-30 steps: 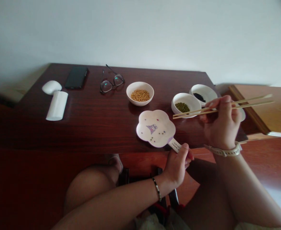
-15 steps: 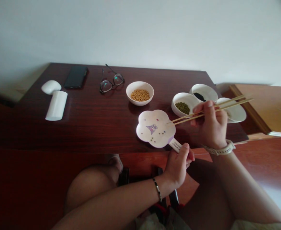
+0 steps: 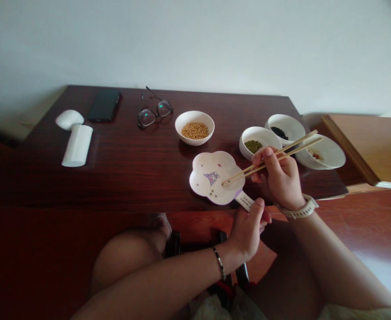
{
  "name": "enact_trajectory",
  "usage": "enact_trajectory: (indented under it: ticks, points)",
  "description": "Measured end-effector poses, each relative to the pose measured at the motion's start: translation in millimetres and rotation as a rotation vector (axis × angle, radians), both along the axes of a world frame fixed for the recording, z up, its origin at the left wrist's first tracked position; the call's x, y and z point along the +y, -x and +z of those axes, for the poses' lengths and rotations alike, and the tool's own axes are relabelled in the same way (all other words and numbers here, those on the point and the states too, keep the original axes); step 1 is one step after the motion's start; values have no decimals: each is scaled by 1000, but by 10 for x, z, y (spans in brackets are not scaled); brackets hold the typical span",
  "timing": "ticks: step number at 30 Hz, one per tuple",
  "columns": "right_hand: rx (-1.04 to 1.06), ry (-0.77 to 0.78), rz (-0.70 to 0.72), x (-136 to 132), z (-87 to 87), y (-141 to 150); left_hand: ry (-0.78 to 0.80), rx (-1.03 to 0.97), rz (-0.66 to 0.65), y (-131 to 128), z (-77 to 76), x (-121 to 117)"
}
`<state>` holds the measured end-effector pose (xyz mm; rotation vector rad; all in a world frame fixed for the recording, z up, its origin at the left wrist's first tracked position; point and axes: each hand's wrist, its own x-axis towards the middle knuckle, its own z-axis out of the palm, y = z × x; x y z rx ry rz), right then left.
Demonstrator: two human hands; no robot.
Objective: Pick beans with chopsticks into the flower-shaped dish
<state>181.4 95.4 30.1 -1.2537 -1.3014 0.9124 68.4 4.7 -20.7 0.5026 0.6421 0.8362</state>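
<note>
My left hand (image 3: 250, 226) is closed around the handle of a white flower-shaped dish (image 3: 203, 161), which has a purple cartoon print. A few small beans or specks lie in the dish; some marks may be printed. In my right hand (image 3: 282, 178) is a pair of chopsticks (image 3: 297, 149), their tips down inside the dish near its middle. Just behind that hand stands a white bowl (image 3: 245, 149) with green beans (image 3: 253, 146). A second bowl (image 3: 292, 126) holds black beans (image 3: 279, 132), and a third bowl (image 3: 332, 155) has a few reddish bits in it.
A white bowl (image 3: 181, 126) of yellow soybeans (image 3: 195, 130) stands behind the dish. Farther left on the dark wooden table (image 3: 131, 164) are glasses (image 3: 155, 114), a black phone-like slab (image 3: 104, 105), a white cylinder (image 3: 77, 146) and a rounded white object (image 3: 69, 119). A lighter wooden surface (image 3: 372, 142) adjoins at right.
My right hand has moved left and down, carrying the chopstick tips from the dish's right rim toward its middle. The left hand and dish have stayed nearly still.
</note>
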Motion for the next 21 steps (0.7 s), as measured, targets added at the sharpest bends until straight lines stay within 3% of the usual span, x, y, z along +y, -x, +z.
enact_trajectory:
  ticks: [21]
  points:
    - [8, -1, -15, -15, -11, 63, 23, -14, 2, -15, 5, 4]
